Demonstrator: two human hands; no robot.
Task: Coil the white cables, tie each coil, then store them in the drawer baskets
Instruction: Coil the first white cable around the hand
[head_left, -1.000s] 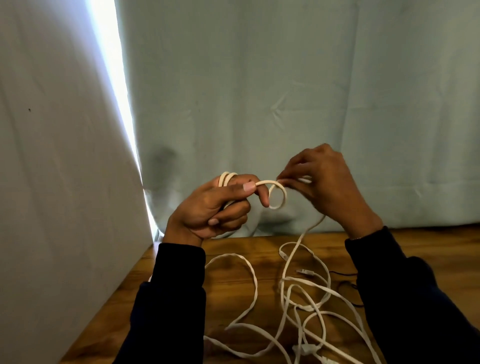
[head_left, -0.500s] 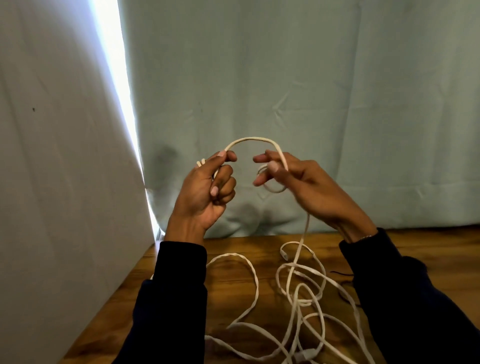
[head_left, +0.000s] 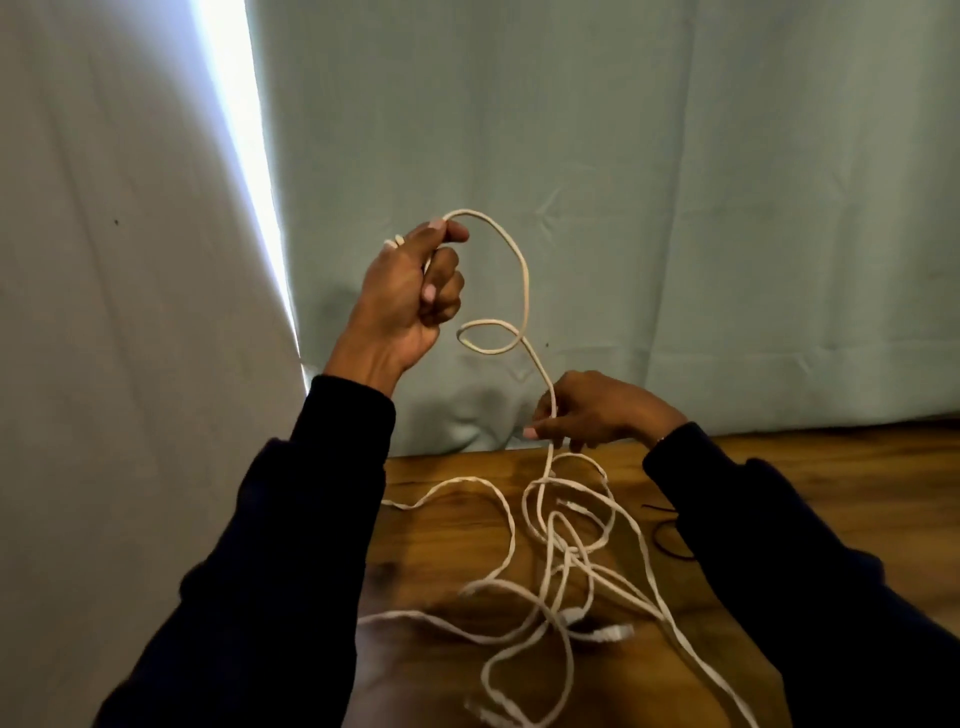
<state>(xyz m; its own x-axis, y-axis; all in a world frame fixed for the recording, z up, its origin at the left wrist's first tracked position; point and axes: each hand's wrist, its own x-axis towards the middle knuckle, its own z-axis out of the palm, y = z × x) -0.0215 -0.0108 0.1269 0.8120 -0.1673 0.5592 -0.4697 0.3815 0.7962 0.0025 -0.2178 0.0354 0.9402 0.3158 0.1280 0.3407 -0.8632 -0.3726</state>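
Table — cable apparently spans pinching hands.

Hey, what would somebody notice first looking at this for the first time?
Probably the white cable arching in mid-air between the raised left hand, which grips it, and the lower right hand, which pinches it. Next, the loose tangle of cables on the wooden table below, then the bright gap between curtains, upper left.

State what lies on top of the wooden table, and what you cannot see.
Loose white cables sprawl tangled across the wooden table, with a thin dark cord beside the right sleeve. Both dark sleeves cover parts of the tabletop, so anything under them is hidden.
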